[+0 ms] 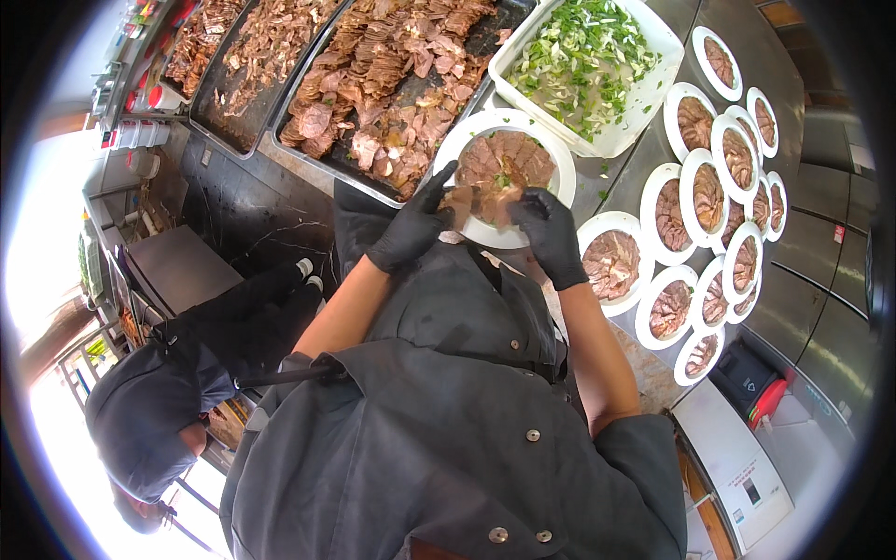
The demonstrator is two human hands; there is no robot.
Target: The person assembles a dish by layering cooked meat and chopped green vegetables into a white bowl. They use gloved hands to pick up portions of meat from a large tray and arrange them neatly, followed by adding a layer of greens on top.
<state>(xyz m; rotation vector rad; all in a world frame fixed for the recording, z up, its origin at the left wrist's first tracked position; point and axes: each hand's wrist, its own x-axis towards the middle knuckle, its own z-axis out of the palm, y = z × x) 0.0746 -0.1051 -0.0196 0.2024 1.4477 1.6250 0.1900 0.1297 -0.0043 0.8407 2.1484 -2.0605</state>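
A white round plate lies before me, with sliced cooked meat fanned over it and bits of chopped greens near its middle. My left hand, in a black glove, reaches over the plate's left edge and pinches a meat slice. Opposite it, my black-gloved right hand has its fingertips on another slice, blurred, above the plate's lower part. Beside the plate at the upper left, a dark metal tray carries rows of sliced meat and loose pieces.
A white plastic tub of chopped scallions and greens stands behind the plate. More meat trays extend left. Several plates of meat, some stacked overlapping, cover the steel counter at right. Another person in dark clothes bends at lower left.
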